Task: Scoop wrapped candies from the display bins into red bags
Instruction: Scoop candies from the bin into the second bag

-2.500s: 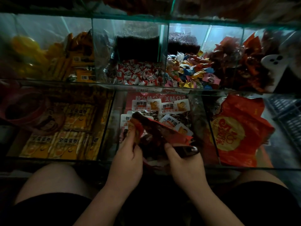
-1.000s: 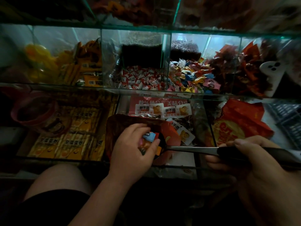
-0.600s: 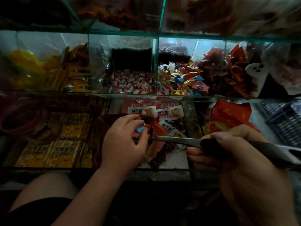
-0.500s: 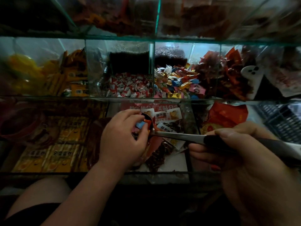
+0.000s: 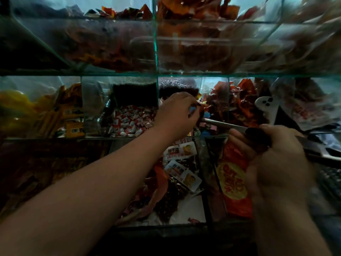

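My left hand (image 5: 175, 113) reaches into the middle-tier glass bin of mixed coloured wrapped candies (image 5: 205, 133). Its fingers are pinched on a blue-wrapped candy (image 5: 192, 109) at the head of a metal scoop (image 5: 225, 124); the scoop's head is hidden behind the fingers. My right hand (image 5: 276, 163) grips the scoop's black handle at the right. A crumpled red bag (image 5: 159, 180) lies in the lower middle bin under my left forearm. More red bags with a yellow circle (image 5: 232, 182) stand in the lower right bin.
Red-and-white candies (image 5: 131, 121) fill the bin left of my left hand, yellow packets (image 5: 60, 111) the one beyond. White-labelled snack packs (image 5: 180, 150) lie in the lower middle bin. A white ghost-shaped piece (image 5: 265, 106) sticks up at right. Glass dividers (image 5: 155, 43) separate the tiers.
Both hands moved up with the scoop from the lower bin to the middle-tier mixed candy bin. The view tilted upward, showing the top tier. The red bag stays below in the lower bin.
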### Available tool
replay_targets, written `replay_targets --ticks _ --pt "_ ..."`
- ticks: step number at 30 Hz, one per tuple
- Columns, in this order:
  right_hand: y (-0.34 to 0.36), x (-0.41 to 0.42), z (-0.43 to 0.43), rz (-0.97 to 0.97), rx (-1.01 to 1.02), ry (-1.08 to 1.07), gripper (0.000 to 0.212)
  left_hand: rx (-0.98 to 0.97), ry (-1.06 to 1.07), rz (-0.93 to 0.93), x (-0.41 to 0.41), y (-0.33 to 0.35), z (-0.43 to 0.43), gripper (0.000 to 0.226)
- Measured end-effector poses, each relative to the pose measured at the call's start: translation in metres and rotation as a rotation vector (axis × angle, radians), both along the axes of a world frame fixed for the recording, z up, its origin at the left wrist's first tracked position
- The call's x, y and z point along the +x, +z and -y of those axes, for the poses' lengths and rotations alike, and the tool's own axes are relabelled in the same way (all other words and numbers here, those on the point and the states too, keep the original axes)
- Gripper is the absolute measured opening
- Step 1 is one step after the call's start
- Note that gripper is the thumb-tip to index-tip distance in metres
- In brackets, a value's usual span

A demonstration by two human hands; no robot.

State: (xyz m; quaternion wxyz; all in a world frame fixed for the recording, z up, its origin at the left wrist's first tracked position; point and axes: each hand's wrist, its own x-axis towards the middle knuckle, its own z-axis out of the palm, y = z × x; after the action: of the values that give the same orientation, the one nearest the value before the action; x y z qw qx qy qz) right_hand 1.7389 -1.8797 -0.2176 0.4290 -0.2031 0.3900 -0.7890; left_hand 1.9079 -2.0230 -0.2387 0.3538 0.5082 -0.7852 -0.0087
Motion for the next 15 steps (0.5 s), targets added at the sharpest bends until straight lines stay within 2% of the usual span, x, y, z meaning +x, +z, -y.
replay_targets --ticks 4,5,8,12,13,15 --pt "0.018 0.018 0.062 -0.056 0.089 -0.045 0.016 0.088 0.140 -0.089 -0.018 0.002 0.037 0.046" --pt "0.013 0.018 0.074 -0.161 0.077 -0.056 0.018 0.126 0.171 -0.143 -0.019 0.002 0.042 0.049" --pt "-0.001 0.020 0.101 -0.719 0.040 -0.089 0.018 0.206 0.183 -0.239 -0.015 -0.007 0.037 0.050" --pt "-0.015 0.006 0.115 -1.417 -0.242 0.071 0.012 0.262 0.070 -0.272 0.001 -0.017 0.001 0.047" --pt "-0.017 0.001 0.114 -1.542 -0.286 0.104 0.013 0.271 0.040 -0.274 0.005 -0.016 -0.011 0.043" --pt "-0.017 -0.003 0.104 -1.646 -0.298 0.149 0.021 0.249 0.017 -0.298 0.016 -0.012 -0.038 0.030"
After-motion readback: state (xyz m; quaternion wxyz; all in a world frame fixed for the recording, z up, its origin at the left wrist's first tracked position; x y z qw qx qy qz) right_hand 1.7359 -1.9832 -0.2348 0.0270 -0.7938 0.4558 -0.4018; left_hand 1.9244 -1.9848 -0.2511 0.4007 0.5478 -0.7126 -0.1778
